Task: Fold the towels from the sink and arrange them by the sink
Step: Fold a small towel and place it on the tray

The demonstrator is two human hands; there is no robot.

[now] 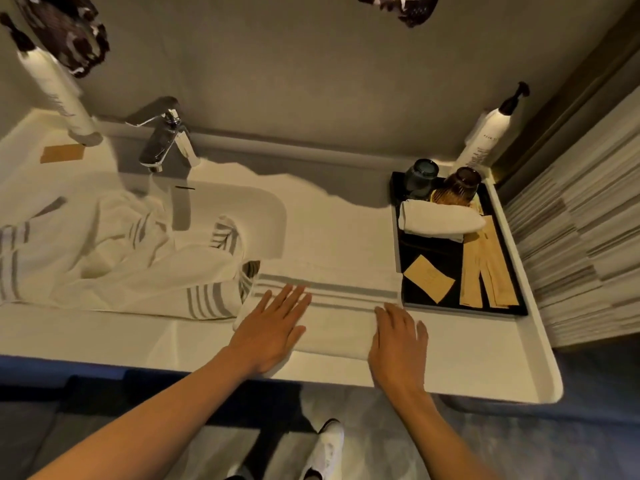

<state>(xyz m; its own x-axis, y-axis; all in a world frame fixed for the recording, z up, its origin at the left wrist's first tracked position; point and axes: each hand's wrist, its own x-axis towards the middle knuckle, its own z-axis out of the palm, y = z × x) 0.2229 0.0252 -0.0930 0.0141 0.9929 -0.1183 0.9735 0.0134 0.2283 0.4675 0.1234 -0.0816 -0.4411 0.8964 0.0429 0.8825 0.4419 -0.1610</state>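
Both hands lie flat with fingers straight, the left hand point(273, 327) and right hand point(398, 336) pressing the folded towel point(332, 306) onto the counter point(485, 368) beside the black tray point(433, 244), apparently smoothing it so the fold holds. Neither grip clamps anything. Unfolded striped towels point(114, 258) fill the sink point(266, 209), possibly two.

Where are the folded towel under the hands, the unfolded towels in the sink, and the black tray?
Folded towel point(332, 299), head view, on its grey stripes between the hands.
Unfolded towels point(114, 258), head view, middle of the crumpled heap.
Black tray point(429, 251), head view, bare base.
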